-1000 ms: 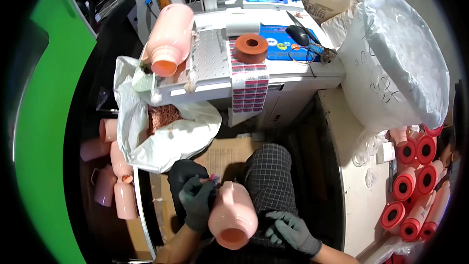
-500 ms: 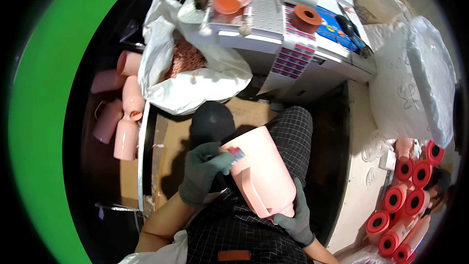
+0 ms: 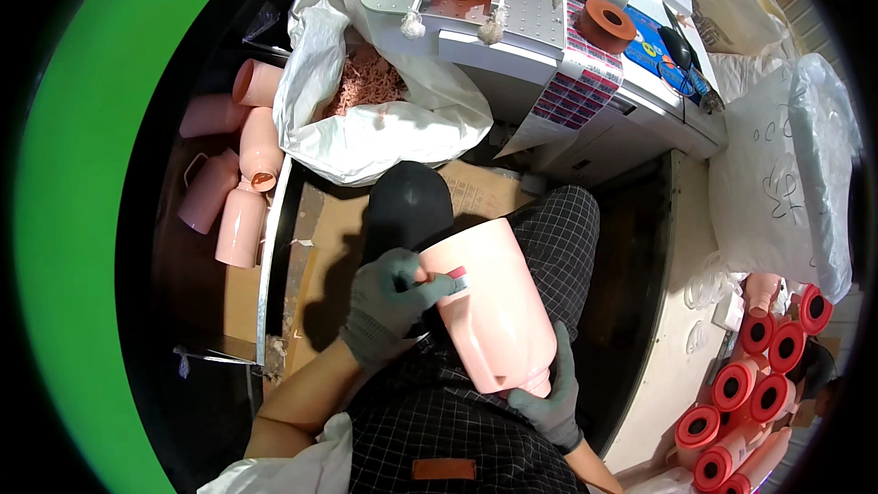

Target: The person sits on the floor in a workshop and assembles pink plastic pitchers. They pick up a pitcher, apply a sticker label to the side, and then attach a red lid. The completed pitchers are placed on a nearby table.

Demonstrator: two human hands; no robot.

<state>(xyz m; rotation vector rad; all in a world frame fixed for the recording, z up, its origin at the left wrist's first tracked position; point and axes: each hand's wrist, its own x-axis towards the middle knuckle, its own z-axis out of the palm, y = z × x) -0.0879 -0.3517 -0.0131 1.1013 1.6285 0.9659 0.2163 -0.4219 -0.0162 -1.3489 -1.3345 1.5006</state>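
A pale pink plastic jug (image 3: 498,306) with a side handle lies tilted over my lap, its neck toward me. My right hand (image 3: 555,398), in a grey-green glove, is wrapped round the jug's neck end. My left hand (image 3: 391,297), gloved the same way with bare fingertips showing, pinches a small red and white sticker (image 3: 458,278) against the jug's side near its base. Part of the jug's handle is hidden from this angle.
Several pink jugs (image 3: 242,224) lie in a box at left. A white sack (image 3: 384,142) holds pink shavings. Ahead, a machine table (image 3: 526,14) carries a jug, a sticker sheet (image 3: 578,91) and a tape roll (image 3: 606,26). Red-ended jugs (image 3: 732,386) are stacked right, below a plastic bag (image 3: 764,183).
The jug has turned slightly, so its handle faces more to the left. My left hand has moved a little right with the sticker, which now sits closer against the jug. The view has shifted.
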